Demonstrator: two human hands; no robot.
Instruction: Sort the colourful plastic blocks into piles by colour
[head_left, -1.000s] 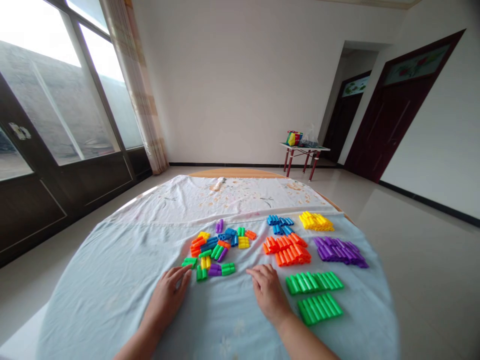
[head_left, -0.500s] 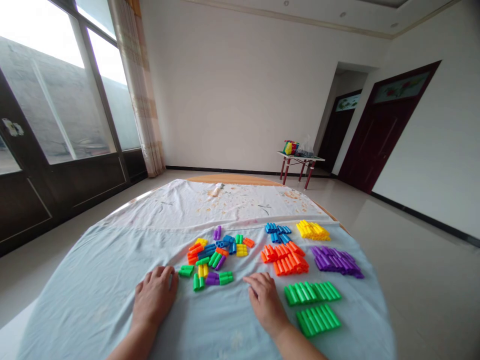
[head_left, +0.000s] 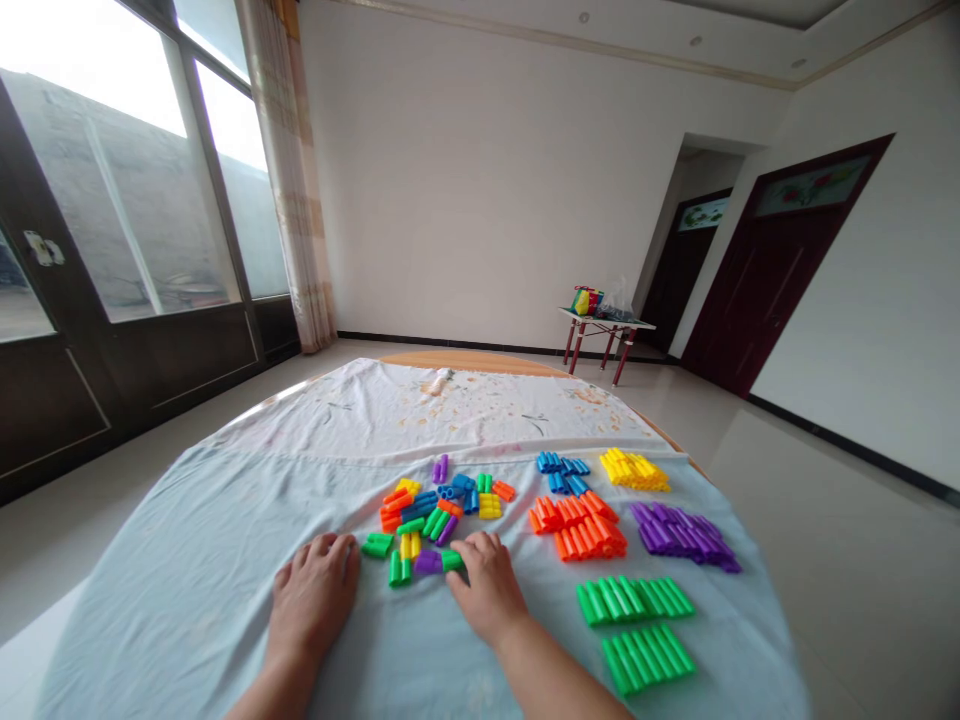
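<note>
My left hand rests on the pale blue cloth, fingers loosely spread, left of a mixed group of plastic tube blocks; nothing is in it. A green block lies just beside its thumb. My right hand has thumb and forefinger around the right end of another green tube block, partly hidden by the fingers. That block adjoins a purple block. Close by in the group are yellow blocks, blue blocks and an orange block.
Sorted by colour on the right are orange blocks, blue blocks, yellow blocks, purple blocks and two green rows. The round table has a white patterned cloth at the back. A small table stands beyond.
My right hand has moved left, from open cloth to the green block at the group's right edge. My left hand stays in place. The view has shifted slightly.
</note>
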